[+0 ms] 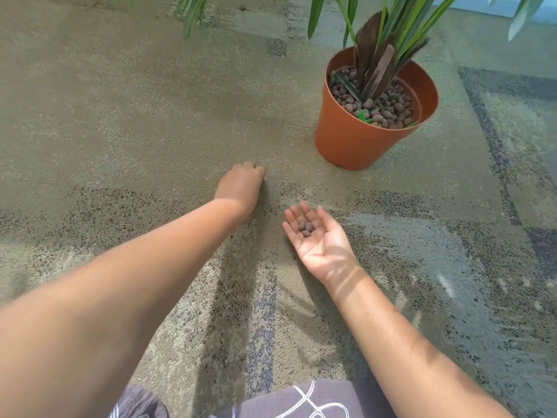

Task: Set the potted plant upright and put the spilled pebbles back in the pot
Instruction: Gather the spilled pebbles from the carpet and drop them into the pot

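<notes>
Pot: I see the orange pot [358,140] already upright on the carpet [120,116], ahead and right of my hands, its plant [379,55] rising out of frame.
Pebbles in the pot: a brown layer [385,107] fills it near the rim.
Right hand: my right hand [316,236] lies palm up and flat, fingers straight — about 3 pebbles [306,227] rest loose on it, nothing clamped.
Left hand: my left hand [241,184] is knuckles-up on the carpet with fingers curled under; I cannot tell whether it pinches anything.
Handling: I judge the pebbles light, hard, rounded and prone to roll — best pinched 1 at a time, carried in a cupped palm and tipped over the rim.
Hidden: the left fingertips; any stray pebbles are lost in the mottled pile; the leaves are cut off at the top.
</notes>
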Tool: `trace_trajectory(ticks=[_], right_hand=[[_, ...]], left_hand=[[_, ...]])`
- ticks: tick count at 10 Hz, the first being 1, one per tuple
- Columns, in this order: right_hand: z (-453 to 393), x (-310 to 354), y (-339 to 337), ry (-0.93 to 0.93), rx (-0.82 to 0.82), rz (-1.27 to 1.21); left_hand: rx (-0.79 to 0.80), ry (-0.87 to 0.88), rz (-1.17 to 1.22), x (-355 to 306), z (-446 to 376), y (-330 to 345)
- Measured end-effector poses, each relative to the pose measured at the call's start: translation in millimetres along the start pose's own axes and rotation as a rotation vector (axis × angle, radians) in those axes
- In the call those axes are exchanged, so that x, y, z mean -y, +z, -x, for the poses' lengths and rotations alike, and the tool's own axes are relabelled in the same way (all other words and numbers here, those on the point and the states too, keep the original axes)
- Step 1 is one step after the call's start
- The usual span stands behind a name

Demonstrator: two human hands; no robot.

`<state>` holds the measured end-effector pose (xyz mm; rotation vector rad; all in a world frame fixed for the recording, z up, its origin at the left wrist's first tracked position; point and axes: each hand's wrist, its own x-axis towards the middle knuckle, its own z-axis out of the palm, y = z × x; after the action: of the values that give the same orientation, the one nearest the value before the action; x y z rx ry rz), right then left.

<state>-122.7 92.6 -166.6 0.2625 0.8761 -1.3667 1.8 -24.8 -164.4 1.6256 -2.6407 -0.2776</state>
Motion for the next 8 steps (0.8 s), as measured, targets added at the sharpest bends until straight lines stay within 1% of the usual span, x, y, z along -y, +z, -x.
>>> trace_trajectory(ticks=[1, 2, 3, 4, 5, 6, 7, 8], right_hand=[[0, 1, 1, -0.001, -0.021, 0.004], [0, 2, 2, -0.011, -0.051, -0.006], [2, 5, 14, -0.028, -0.102, -0.062], [4, 10, 25, -0.051, -0.129, -0.191], [12, 35, 54, -0.101, -0.117, -0.3], [23, 57, 77, -0.201, -0.109, -0.301], [41, 94, 104, -0.475, -0.024, -0.069], [45, 113, 118, -0.504, 0.02, 0.033]], left_hand=[[-0.066, -0.032, 0.176, -4, 2, -1], [-0.052, -0.201, 0.56, -21, 10, -9], [0.017, -0.321, 1.056, -66, 38, -20], [0.081, -0.369, 1.197, -93, 46, -28], [0.059, -0.431, 1.388, -118, 40, -55], [0.006, -0.334, 1.481, -124, 34, -81], [-0.03, -0.191, 1.47, -135, -3, -119], [0.019, -0.211, 1.485, -147, -20, -134]])
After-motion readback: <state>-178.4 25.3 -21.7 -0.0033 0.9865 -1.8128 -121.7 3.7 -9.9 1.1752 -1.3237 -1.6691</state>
